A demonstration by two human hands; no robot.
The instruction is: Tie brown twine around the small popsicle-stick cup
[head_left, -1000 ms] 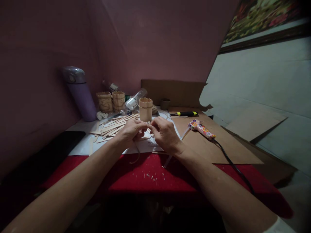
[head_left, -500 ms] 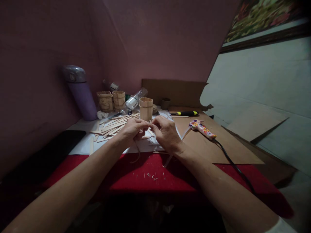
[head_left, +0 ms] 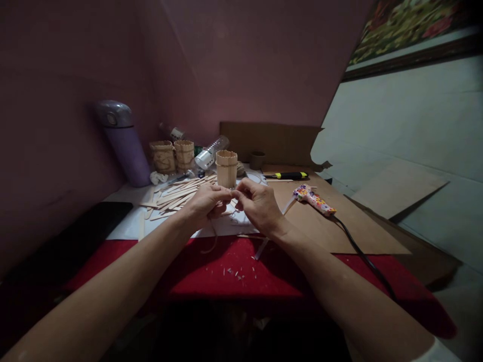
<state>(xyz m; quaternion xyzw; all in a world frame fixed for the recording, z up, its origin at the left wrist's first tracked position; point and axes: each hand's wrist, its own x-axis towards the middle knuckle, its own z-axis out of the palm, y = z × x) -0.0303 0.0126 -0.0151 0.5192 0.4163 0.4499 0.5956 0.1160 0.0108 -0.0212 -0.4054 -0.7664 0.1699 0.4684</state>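
Observation:
My left hand (head_left: 210,202) and my right hand (head_left: 257,203) meet fingertip to fingertip above the table's middle, both pinching a thin string. A loose end of the string (head_left: 215,240) hangs below my left hand over the red cloth. Just behind the fingers stands a cup of wooden sticks (head_left: 227,173), upright, with a band around its upper part. Flat wooden sticks (head_left: 177,197) lie in a loose pile behind and left of my left hand, on white paper (head_left: 124,225).
A purple bottle (head_left: 130,151), two stick cups (head_left: 163,157) and clear plastic bottles (head_left: 207,157) stand or lie at the back. On the cardboard (head_left: 354,229) lie a cutter (head_left: 290,176) and a patterned glue gun (head_left: 314,200) with a black cord. Scraps (head_left: 237,274) dot the red cloth (head_left: 188,281).

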